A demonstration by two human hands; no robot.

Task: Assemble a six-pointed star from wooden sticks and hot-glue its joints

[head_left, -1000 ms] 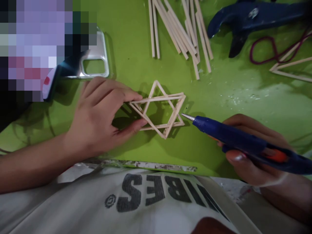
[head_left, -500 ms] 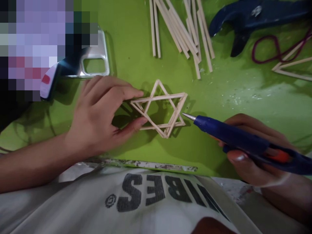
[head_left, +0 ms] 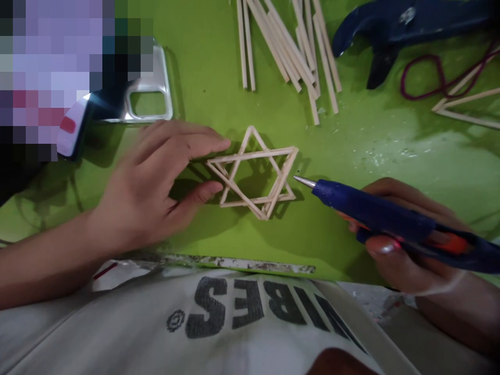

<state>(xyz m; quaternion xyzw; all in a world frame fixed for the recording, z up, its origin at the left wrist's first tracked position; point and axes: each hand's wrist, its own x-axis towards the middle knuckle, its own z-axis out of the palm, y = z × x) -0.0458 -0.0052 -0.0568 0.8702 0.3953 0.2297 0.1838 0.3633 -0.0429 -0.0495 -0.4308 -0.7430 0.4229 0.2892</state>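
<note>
On the green table lies a six-pointed star of thin wooden sticks [head_left: 255, 154], two triangles crossed over each other. My left hand [head_left: 152, 177] is at its left side, thumb and fingers apart, with a gap between the thumb tip and the sticks. My right hand [head_left: 406, 260] grips a blue glue gun [head_left: 375, 211] with orange parts. The metal nozzle points left, close to the star's right side but apart from it. Part of my right hand is hidden behind the gun.
Several loose wooden sticks [head_left: 281, 47] lie at the top. At upper right are a dark blue clamp-like tool [head_left: 390, 26], a purple cord loop [head_left: 422, 57] and a joined stick piece [head_left: 449, 113]. A clear phone case [head_left: 167, 83] and a phone [head_left: 74, 130] lie upper left.
My left hand has let go of the star and drawn back to the left, its thumb now off the sticks. The glue gun has barely moved.
</note>
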